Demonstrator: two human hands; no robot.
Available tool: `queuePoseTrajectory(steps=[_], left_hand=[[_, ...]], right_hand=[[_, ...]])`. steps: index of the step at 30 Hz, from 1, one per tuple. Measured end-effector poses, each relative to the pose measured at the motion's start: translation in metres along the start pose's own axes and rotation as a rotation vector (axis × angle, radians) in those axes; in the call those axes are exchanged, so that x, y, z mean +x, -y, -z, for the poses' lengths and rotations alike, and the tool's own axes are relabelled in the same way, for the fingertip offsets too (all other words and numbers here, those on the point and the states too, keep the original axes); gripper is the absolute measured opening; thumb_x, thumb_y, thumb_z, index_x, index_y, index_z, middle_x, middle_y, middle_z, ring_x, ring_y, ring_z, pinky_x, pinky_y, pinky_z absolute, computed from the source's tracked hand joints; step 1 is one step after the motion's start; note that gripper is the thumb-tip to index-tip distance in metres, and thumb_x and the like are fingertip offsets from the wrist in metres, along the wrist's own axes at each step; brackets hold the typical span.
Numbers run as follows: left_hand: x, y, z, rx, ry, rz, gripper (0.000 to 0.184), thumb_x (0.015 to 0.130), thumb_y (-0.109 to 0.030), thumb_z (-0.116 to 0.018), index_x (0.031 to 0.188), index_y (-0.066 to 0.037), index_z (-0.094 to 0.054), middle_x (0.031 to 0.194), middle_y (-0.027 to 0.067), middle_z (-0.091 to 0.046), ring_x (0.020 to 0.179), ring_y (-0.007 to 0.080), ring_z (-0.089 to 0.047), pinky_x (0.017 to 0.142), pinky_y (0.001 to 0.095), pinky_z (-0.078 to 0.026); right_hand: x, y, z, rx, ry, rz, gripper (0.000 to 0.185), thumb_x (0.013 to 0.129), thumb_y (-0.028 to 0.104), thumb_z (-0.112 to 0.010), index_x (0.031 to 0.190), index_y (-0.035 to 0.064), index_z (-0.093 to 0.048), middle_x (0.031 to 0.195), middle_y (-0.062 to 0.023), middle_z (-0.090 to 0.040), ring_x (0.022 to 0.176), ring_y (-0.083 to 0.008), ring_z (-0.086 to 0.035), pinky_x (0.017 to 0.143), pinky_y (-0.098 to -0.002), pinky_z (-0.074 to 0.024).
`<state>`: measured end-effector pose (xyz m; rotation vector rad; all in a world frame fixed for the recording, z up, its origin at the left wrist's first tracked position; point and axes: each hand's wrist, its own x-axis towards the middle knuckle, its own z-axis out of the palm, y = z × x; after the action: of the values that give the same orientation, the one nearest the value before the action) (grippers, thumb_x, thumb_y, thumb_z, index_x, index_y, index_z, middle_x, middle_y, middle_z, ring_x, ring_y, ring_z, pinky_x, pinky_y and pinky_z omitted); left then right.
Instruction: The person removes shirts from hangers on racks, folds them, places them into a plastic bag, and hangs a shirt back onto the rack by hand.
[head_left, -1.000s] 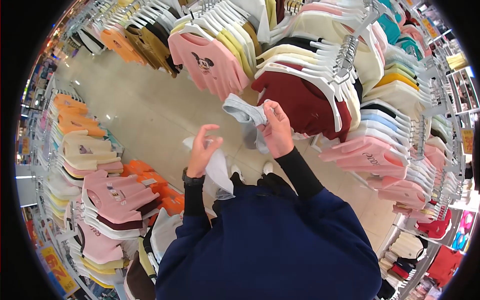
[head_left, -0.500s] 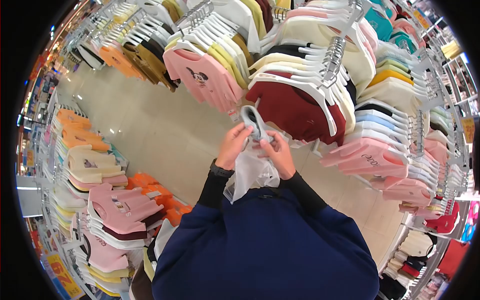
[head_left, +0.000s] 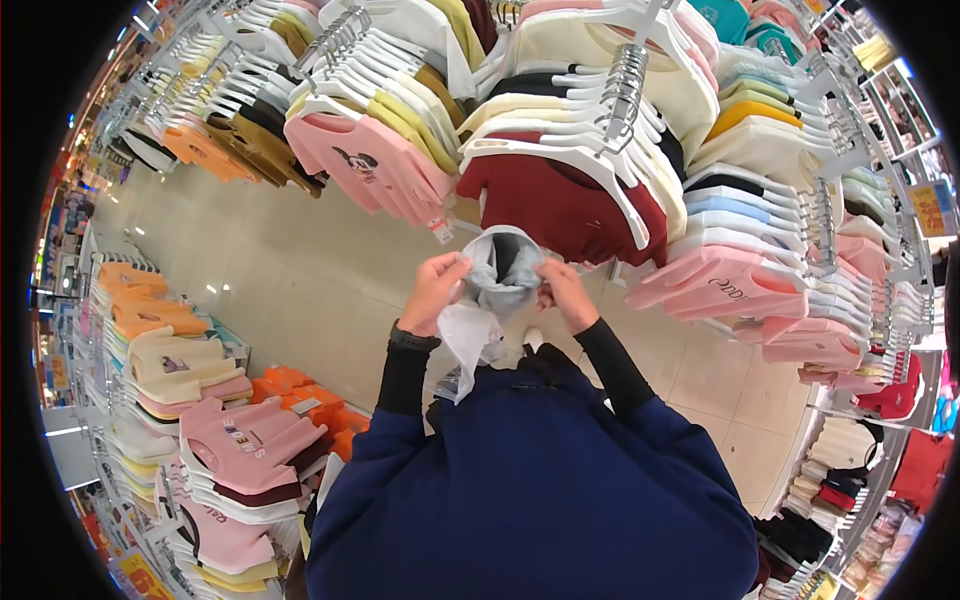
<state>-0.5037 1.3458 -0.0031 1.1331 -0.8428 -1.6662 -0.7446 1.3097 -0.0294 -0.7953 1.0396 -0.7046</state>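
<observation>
A light-grey cloth item (head_left: 510,290) with a wide round opening and a dark inside is stretched between my two hands; its exact kind is unclear. My left hand (head_left: 432,293) pinches its rim on the left, and a dark watch sits on that wrist. On the opposite side, my right hand (head_left: 566,295) grips the edge with fingers closed. A crumpled white, partly see-through plastic bag (head_left: 468,340) hangs below the cloth near my left hand; what holds it up is hidden. Just beyond my hands hangs a dark red shirt (head_left: 560,205) on a white hanger.
A pink shirt with a mouse print (head_left: 370,160) hangs ahead on the left. More pink shirts (head_left: 725,280) hang to the right. Stacked tops on a rack, including a pink one (head_left: 250,440), stand at my left beside orange items (head_left: 300,395). Pale tiled floor (head_left: 300,260) runs between the racks.
My hands have moved apart and the grey cloth has gone from narrow and folded to spread open. The white bag has shifted left, and the view has moved slightly.
</observation>
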Motion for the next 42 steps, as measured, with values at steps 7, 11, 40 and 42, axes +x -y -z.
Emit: queuePoseTrajectory(steps=[7,11,40,42], left_hand=[[-0.015,-0.017,0.018,0.110,0.041,0.060,0.010,0.095,-0.016,-0.063,0.090,-0.006,-0.064,0.071,-0.0078,-0.054,0.057,-0.0004,-0.044,0.053,0.0186,-0.033],[-0.021,-0.015,-0.009,0.413,0.170,-0.063,0.016,0.082,-0.010,-0.073,0.095,-0.002,-0.066,0.076,-0.0052,-0.061,0.072,0.0071,-0.056,0.074,0.0250,-0.044],[0.039,0.007,-0.030,0.510,-0.400,-0.607,0.010,0.093,-0.007,-0.059,0.088,0.000,-0.056,0.080,0.0032,-0.059,0.075,0.0114,-0.052,0.073,0.0249,-0.044],[0.031,-0.003,-0.036,0.578,-0.415,-0.580,0.011,0.090,-0.006,-0.061,0.086,0.000,-0.053,0.077,0.0051,-0.057,0.072,0.0117,-0.051,0.070,0.0257,-0.044]], right_hand=[[-0.001,0.023,0.022,-0.196,-0.337,0.503,0.018,0.087,0.014,-0.054,0.084,-0.0021,-0.062,0.066,0.0009,-0.048,0.061,-0.0073,-0.046,0.057,-0.0244,-0.0400],[-0.013,0.040,0.028,-0.390,-0.401,0.611,0.017,0.083,0.010,-0.053,0.079,-0.0068,-0.057,0.066,-0.0026,-0.046,0.063,-0.0092,-0.044,0.059,-0.0256,-0.0364],[0.004,0.066,0.073,-1.065,-0.670,1.026,0.031,0.076,0.006,-0.070,0.105,0.0064,-0.058,0.105,-0.0125,-0.056,0.100,-0.0332,-0.055,0.083,-0.0417,-0.0480],[0.030,0.077,0.074,-1.026,-0.745,1.078,0.041,0.076,0.008,-0.071,0.113,0.0031,-0.054,0.106,-0.0146,-0.056,0.102,-0.0352,-0.054,0.086,-0.0426,-0.0467]])
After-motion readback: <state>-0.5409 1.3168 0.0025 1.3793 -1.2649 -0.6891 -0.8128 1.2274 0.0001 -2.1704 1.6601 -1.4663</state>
